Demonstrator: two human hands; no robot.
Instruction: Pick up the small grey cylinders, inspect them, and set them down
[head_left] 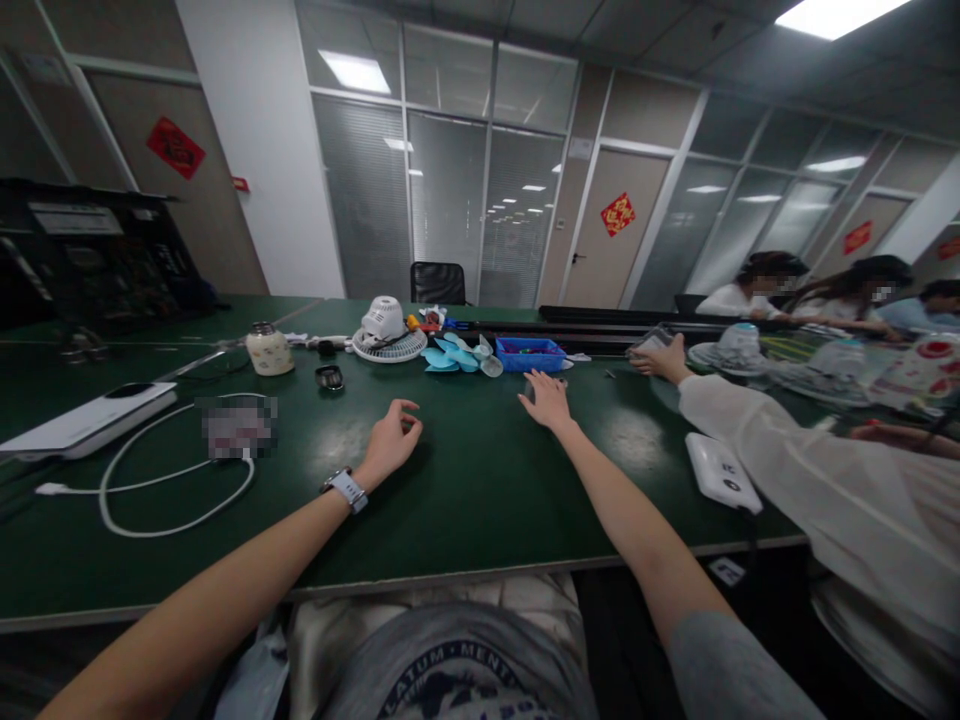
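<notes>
My left hand (391, 440) hovers over or rests on the green table (465, 500), its fingers loosely bent and apart, holding nothing. A watch with a pale band (348, 490) is on that wrist. Farther forward, my right hand (547, 402) is spread palm down just in front of a blue plastic basket (529, 354) with small coloured items inside. Something small and dark shows by its fingertips, too unclear to name. Left of the basket lie light-blue fan blades (453, 354). Behind them, a white fan (388, 338) lies with its grille down.
On the left are a cream jar (270, 350), a small black object (328, 378), a white cable (112, 500) and a white flat device (90, 418). At right, a neighbour's hand (660, 356) holds a clear item, near a white power bank (721, 470). Black rails (600, 335) run along the back.
</notes>
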